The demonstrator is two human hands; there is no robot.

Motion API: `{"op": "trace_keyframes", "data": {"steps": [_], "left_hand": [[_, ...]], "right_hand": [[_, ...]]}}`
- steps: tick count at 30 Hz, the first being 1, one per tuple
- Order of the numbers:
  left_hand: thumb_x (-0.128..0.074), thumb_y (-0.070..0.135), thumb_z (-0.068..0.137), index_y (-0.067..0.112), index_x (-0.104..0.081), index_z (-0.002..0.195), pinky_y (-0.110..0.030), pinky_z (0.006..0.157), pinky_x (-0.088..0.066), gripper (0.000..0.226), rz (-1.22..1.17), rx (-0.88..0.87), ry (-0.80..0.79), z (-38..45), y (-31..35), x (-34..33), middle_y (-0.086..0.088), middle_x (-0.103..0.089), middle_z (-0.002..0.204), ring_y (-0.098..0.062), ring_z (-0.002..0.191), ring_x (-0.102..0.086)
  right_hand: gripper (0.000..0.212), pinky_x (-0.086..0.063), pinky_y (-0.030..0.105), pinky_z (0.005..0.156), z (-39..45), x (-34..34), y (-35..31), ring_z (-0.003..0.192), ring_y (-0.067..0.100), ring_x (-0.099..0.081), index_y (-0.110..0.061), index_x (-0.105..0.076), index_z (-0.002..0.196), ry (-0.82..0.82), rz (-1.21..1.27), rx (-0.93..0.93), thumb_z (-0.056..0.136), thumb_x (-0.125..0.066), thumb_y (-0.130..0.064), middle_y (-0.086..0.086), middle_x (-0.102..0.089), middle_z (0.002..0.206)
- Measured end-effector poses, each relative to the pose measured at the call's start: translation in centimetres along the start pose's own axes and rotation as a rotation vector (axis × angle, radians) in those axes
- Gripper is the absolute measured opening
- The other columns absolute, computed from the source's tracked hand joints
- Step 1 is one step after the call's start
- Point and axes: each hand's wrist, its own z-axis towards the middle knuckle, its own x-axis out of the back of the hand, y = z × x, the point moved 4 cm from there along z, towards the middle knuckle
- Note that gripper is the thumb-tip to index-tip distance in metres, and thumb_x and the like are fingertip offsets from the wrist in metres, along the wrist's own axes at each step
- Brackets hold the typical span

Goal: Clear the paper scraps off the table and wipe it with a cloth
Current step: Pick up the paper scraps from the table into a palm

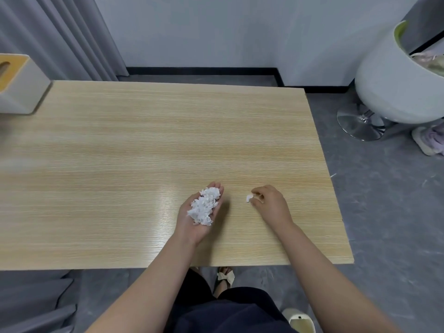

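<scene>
Stretching away under both hands is the pale wood-grain laminate table [144, 145], its top beyond the fingertips showing no scraps that I can make out. Well off to the right of the right hand, on the grey floor, stands a white tub chair on a chrome disc base [384, 92]; far to the left of the left hand, at the table's corner, sits a white tissue box with a wooden lid [16, 85].

The left hand [199, 212] lies palm up just above the tabletop, fingers spread and only slightly cupped, carrying a loose heap of small white paper scraps [204, 209]. Just beside it, the right hand [266, 203] is curled downwards, its fingertips pinching a single small white paper scrap [249, 197] at the table surface.

The risk I see is spillage: the heap is piled high on a nearly flat palm, so a tilt or a quick swing toward a bin (none is in view) could shed pieces. Dropping the pinched scrap on top could also nudge others off the palm's edge. No cloth is visible
</scene>
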Motion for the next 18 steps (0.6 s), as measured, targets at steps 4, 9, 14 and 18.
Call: {"op": "trace_keyframes", "data": {"steps": [4, 9, 14, 18], "left_hand": [[-0.044, 0.01, 0.08, -0.005, -0.064, 0.109, -0.037, 0.08, -0.054, 0.038, -0.007, -0.031, 0.034, -0.4, 0.7, 1.1, -0.018, -0.065, 0.115, -0.028, 0.091, -0.07], [-0.083, -0.002, 0.051, -0.007, -0.069, 0.102, -0.039, 0.082, -0.053, 0.054, -0.043, -0.084, -0.015, -1.6, 1.8, 2.2, -0.019, -0.066, 0.114, -0.03, 0.094, -0.069], [-0.091, -0.006, 0.022, -0.01, -0.07, 0.095, -0.043, 0.074, -0.058, 0.076, -0.11, -0.135, -0.065, -2.4, 2.8, 3.8, -0.021, -0.067, 0.111, -0.032, 0.094, -0.069], [-0.089, -0.008, 0.021, -0.012, -0.069, 0.093, -0.047, 0.074, -0.057, 0.075, -0.11, -0.181, -0.065, -3.0, 3.0, 4.2, -0.024, -0.067, 0.106, -0.035, 0.088, -0.069]], "right_hand": [[0.023, -0.037, 0.023, 0.075, 0.2, -1.5, 0.3, 0.095, 0.018, -0.055, -0.011, -0.066, 0.107, 0.013, -0.031, -0.006, 0.087, -0.063, -0.022, 0.002, -0.058, 0.101], [0.019, -0.043, 0.025, 0.075, 0.1, -1.8, 0.2, 0.093, 0.019, -0.057, -0.01, -0.068, 0.106, 0.066, -0.05, 0.009, 0.092, -0.055, -0.012, 0.005, -0.061, 0.101], [0.02, -0.039, 0.021, 0.073, -0.5, -1.9, -0.5, 0.09, 0.014, -0.056, -0.012, -0.067, 0.107, 0.053, -0.021, 0.017, 0.094, -0.053, -0.013, 0.002, -0.063, 0.1], [0.022, -0.035, 0.013, 0.075, -1.4, -1.8, -2.8, 0.089, 0.007, -0.052, -0.012, -0.065, 0.112, 0.064, 0.074, 0.069, 0.094, -0.054, -0.016, 0.0, -0.063, 0.104]]}}
